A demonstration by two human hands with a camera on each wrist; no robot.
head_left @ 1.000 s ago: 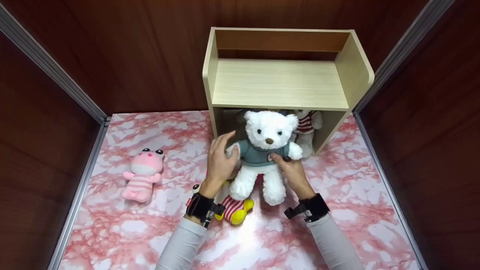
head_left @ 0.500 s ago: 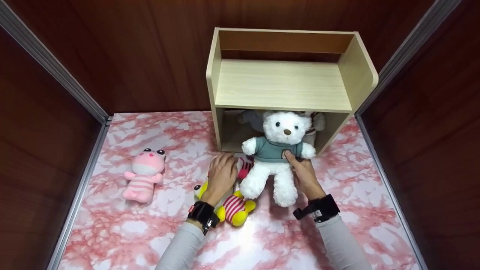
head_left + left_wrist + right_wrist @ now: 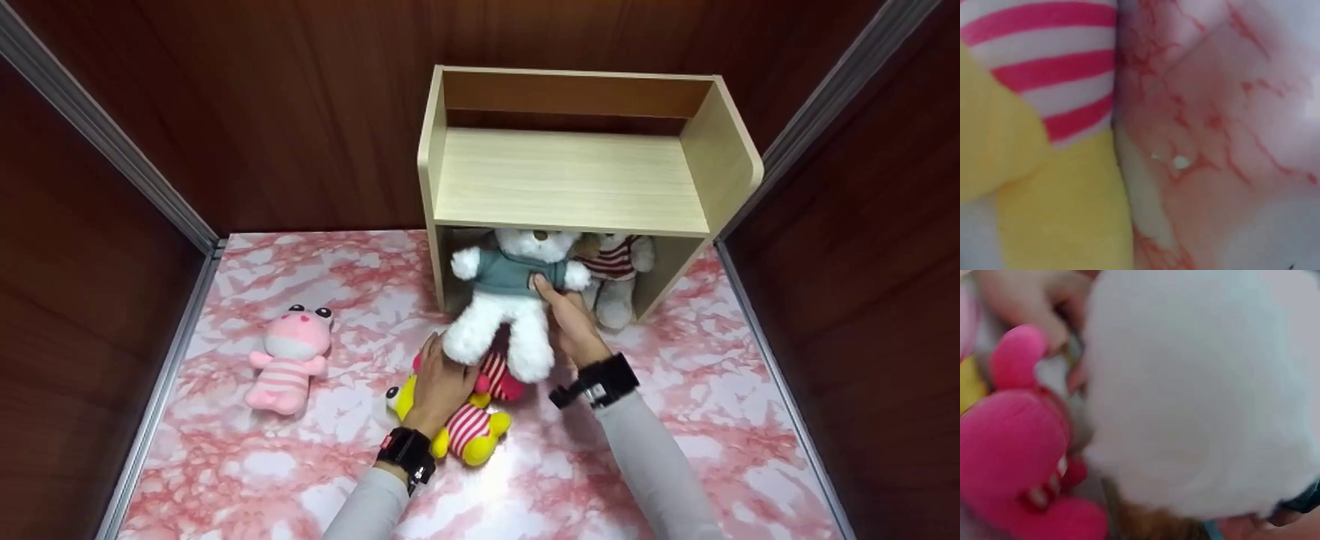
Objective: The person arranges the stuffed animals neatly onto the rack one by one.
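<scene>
A white teddy bear [image 3: 491, 322] in a grey-green shirt is gripped at its side by my right hand [image 3: 574, 319], thumb across the shirt front. Its head is partly hidden under the shelf board; its legs hang outside the lower compartment. My left hand [image 3: 442, 382] curls over the head end of a pink plush toy [image 3: 497, 379] with a striped shirt, just below the bear's foot. A yellow plush toy [image 3: 472, 435], also striped, lies beside that hand. The right wrist view shows the bear's white fur [image 3: 1196, 394] and the pink toy's rounded limbs [image 3: 1005, 444].
A light wooden shelf unit [image 3: 570, 180] stands against the dark back wall. Another plush toy [image 3: 613, 277] in a red-striped shirt stands in the lower compartment's right side. Further left, a pink frog plush [image 3: 289, 364] lies on the marbled surface [image 3: 225, 465].
My right hand has carried the bear left and its head under the shelf board. My left hand has come away from the bear, down to the pink plush toy, and drawn it nearer.
</scene>
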